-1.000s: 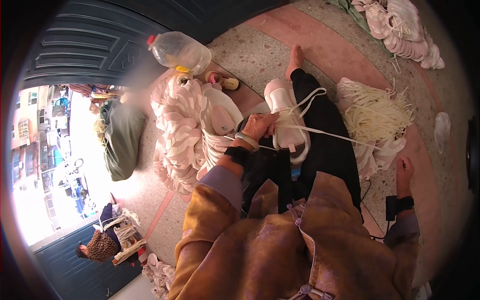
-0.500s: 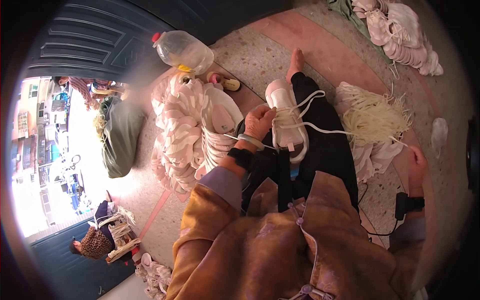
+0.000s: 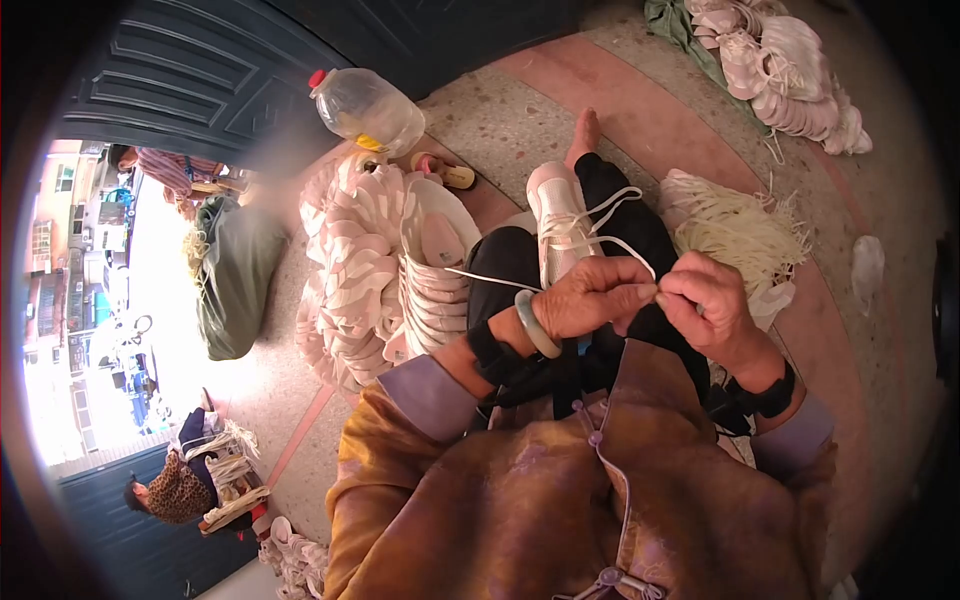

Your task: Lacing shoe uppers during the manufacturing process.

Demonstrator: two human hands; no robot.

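Note:
A pale pink and white sneaker rests between my thighs, toe pointing away from me. A white shoelace loops out of its eyelets toward my hands. My left hand, with a pale bangle at its wrist, pinches the lace over the heel end of the shoe, and hides that end. Fingertip to fingertip with it, my right hand is also pinched on the lace. Another stretch of lace runs out to the left of the shoe, over my dark trousers.
Left of my legs is a large heap of stacked shoe uppers. A bundle of cream laces lies on uppers to my right. Beyond stand a clear jug and a sandal. Another person sits at lower left.
My right hand has come in from the far right to meet the left. My left hand has moved from the shoe's side toward its heel, and the lace pulled rightward has been drawn in.

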